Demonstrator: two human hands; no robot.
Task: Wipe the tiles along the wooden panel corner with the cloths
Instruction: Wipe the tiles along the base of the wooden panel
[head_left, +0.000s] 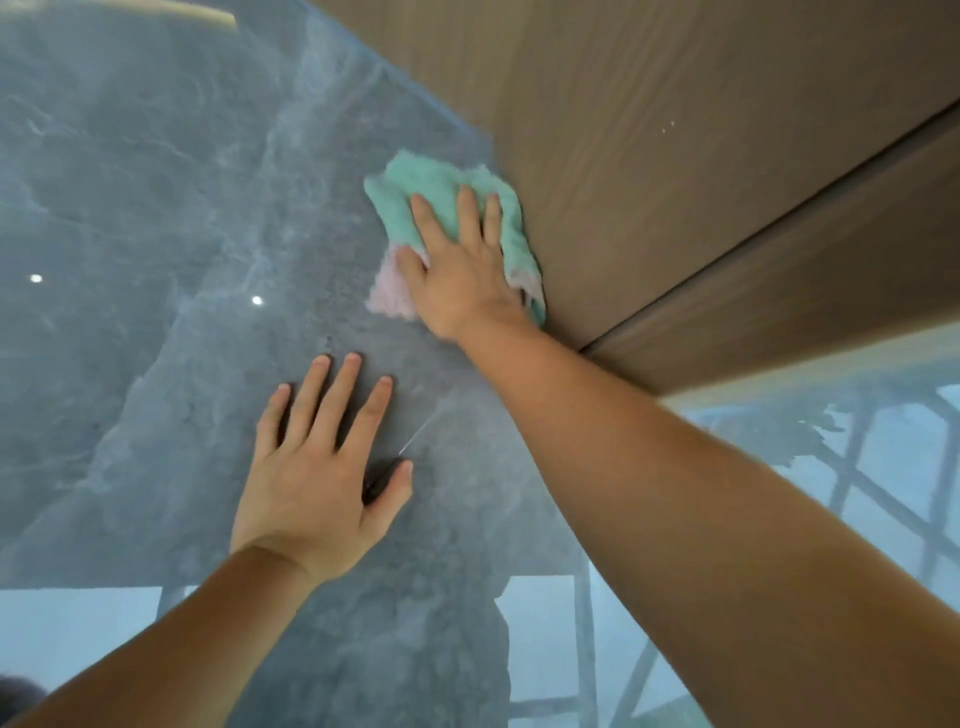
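A fluffy green cloth (415, 182) lies bunched with a pink cloth (387, 293) on the glossy grey marble tile (156, 208), right against the brown wooden panel (675, 130). My right hand (462, 270) lies flat on top of the cloths, fingers spread, pressing them onto the tile beside the panel's edge. My left hand (322, 473) rests palm down on bare tile below and to the left, fingers apart, holding nothing.
A dark seam (769, 228) divides the wooden panel into two boards. The tile mirrors two ceiling lights (257, 300) and a bright window grid (857, 493) at the lower right. A thin pale streak (415, 436) crosses the tile near my left thumb.
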